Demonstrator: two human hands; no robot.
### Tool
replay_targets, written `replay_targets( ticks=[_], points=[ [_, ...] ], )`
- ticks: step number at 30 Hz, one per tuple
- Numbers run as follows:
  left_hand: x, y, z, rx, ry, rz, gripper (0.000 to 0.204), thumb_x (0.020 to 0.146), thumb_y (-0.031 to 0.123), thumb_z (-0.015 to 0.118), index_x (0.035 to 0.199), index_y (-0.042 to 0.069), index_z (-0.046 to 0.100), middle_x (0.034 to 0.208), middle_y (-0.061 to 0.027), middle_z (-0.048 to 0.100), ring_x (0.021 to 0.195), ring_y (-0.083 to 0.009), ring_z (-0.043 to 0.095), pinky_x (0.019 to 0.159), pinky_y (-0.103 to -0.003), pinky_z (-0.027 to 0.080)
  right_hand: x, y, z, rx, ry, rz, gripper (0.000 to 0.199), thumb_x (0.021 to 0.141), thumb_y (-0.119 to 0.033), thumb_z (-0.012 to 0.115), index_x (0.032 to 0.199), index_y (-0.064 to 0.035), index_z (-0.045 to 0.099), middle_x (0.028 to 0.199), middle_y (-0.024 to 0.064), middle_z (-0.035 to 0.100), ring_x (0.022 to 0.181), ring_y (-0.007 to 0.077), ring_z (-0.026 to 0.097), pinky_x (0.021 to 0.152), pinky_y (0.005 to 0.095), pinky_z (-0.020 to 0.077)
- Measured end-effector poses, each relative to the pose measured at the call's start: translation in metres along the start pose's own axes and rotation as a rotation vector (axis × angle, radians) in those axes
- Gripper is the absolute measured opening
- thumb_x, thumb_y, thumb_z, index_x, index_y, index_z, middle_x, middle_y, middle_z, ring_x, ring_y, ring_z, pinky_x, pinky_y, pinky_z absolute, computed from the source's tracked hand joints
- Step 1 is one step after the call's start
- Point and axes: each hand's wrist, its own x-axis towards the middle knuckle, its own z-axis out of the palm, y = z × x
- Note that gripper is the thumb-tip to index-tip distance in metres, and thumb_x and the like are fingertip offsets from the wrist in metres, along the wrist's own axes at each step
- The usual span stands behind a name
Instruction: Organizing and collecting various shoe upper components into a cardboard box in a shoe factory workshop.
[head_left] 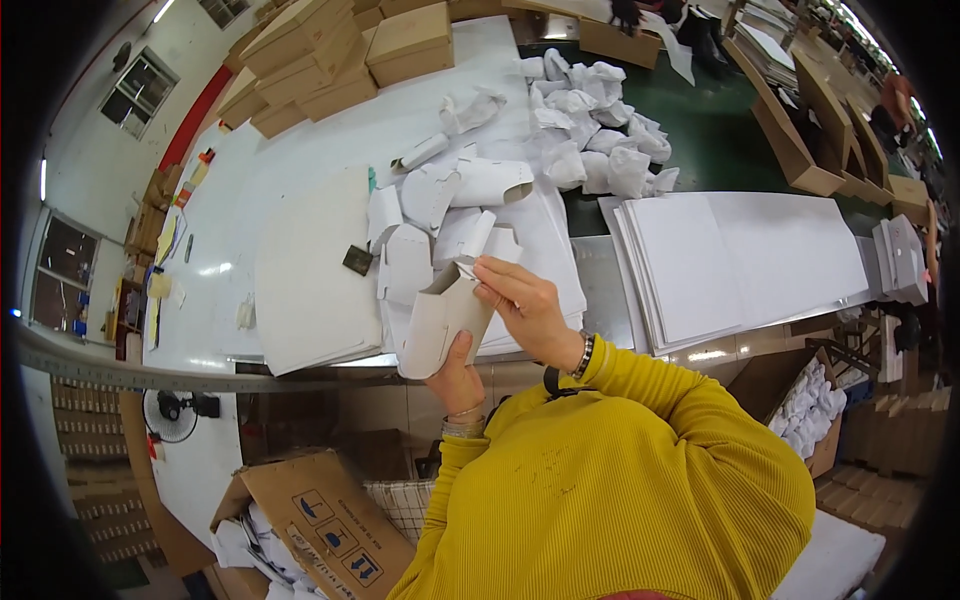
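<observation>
My left hand grips the lower end of a white folded cardboard insert, held up above the near edge of the white table. My right hand pinches the insert's upper edge with its fingertips. Both sleeves are yellow. Just beyond the hands lies a loose pile of similar white curved card pieces. Farther back sits a heap of crumpled white paper balls.
A thick stack of flat white sheets lies to the right. A big white card lies left, with a small dark block beside it. Brown boxes are stacked at the back. An open carton stands on the floor below.
</observation>
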Motion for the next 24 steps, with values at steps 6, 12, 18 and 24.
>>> replay_targets(
  ticks=[6,12,18,24],
  points=[
    [-0.001,0.001,-0.019,-0.298,0.031,-0.282,0.056,0.081,0.003,0.063,0.130,0.007,0.037,0.120,-0.0081,0.050,0.108,-0.0208,0.051,0.089,-0.034,0.045,-0.014,0.015,0.004,0.531,-0.226,0.430,0.026,0.079,-0.003,0.066,0.105,0.0004,0.064,0.098,0.0057,0.064,0.085,0.0089,0.054,0.073,0.0229,0.0445],
    [-0.010,0.020,-0.078,-0.301,0.105,-0.305,0.049,0.088,0.016,0.058,0.130,0.007,0.035,0.119,-0.0078,0.050,0.105,-0.0218,0.052,0.085,-0.038,0.047,0.049,0.053,0.075,0.278,-0.338,0.440,0.033,0.082,-0.015,0.065,0.113,-0.0019,0.062,0.081,0.0006,0.061,0.065,0.0039,0.049,0.057,0.0191,0.0424],
    [-0.022,0.061,-0.149,-0.153,0.285,-0.193,0.039,0.088,0.010,0.056,0.125,0.006,0.042,0.109,-0.0092,0.057,0.089,-0.0184,0.058,0.077,-0.035,0.049,0.160,0.155,0.179,0.444,-0.055,0.612,0.041,0.082,-0.014,0.064,0.119,-0.0001,0.055,0.089,0.0105,0.061,0.068,0.0160,0.058,0.055,0.0289,0.0507],
    [-0.035,0.084,-0.223,0.044,0.572,-0.056,0.034,0.087,0.007,0.057,0.120,0.005,0.048,0.106,-0.0081,0.058,0.089,-0.0174,0.058,0.075,-0.030,0.050,0.125,0.134,0.271,-0.683,0.155,0.041,0.043,0.076,-0.022,0.064,0.116,-0.0081,0.055,0.114,0.0198,0.053,0.110,0.0350,0.047,0.095,0.0494,0.0367]
  ],
)
